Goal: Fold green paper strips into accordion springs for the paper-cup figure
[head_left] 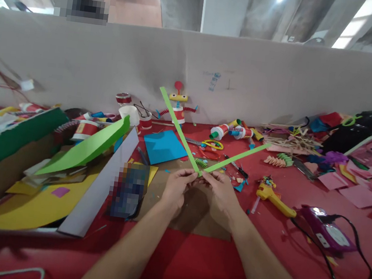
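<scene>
My left hand (177,187) and my right hand (219,190) are close together above a brown cardboard sheet (196,214). Both pinch the meeting ends of light green paper strips, which form a V. One green paper strip (180,133) slants up to the left from my fingers; the other green paper strip (240,158) reaches up to the right. My fingertips partly hide the joint. Just behind it lies a small folded green paper spring (200,163). A blue paper sheet (164,147) and scissors (210,149) are beyond my hands.
A yellow glue gun (276,200) and a purple power box (328,229) with a black cable lie right. On the left stands an open box (97,192) of coloured paper. A paper-cup figure (177,114) stands by the white partition (114,57). Pink paper pieces (360,196) lie far right.
</scene>
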`<state>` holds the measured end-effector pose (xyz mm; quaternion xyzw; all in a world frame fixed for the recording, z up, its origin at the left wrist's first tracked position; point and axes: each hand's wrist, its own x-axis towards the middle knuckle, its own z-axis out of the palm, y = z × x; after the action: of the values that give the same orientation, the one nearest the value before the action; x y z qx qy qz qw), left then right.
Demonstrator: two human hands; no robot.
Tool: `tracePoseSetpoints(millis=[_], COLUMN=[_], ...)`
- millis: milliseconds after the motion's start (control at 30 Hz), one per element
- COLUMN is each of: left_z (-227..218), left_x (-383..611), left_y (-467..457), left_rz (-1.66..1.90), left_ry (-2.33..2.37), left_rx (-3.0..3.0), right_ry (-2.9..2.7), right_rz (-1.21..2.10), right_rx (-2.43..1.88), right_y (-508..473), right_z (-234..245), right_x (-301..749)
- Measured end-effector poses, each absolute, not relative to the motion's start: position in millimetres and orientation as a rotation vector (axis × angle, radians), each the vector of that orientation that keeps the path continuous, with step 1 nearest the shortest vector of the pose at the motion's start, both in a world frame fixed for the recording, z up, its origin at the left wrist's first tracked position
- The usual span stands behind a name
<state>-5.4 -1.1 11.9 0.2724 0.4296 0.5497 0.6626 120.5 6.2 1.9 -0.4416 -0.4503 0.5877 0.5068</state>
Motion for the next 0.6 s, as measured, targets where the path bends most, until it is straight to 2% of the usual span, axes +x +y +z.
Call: tracePoseSetpoints(millis=[233,433,600], left_z=[12.0,10.3,13.8], left_x=[-7.5,-4.2,-2.7], left_y=[-0.5,-1.3,-3.9], left_rz=[1.158,1.187,1.124], left_ry=[0.983,0.977,0.954], left_rx=[0.607,0.582,0.59], right_ry=[-1.254,-1.274,-1.453], right_rz=[1.235,1.275,0.996], right_rx=[-1.143,-1.104,-1.179], right_y=[6.1,8.3,12.1], right_z=[4.3,0.0,-5.7], right_x=[124.2,125.0,130.3])
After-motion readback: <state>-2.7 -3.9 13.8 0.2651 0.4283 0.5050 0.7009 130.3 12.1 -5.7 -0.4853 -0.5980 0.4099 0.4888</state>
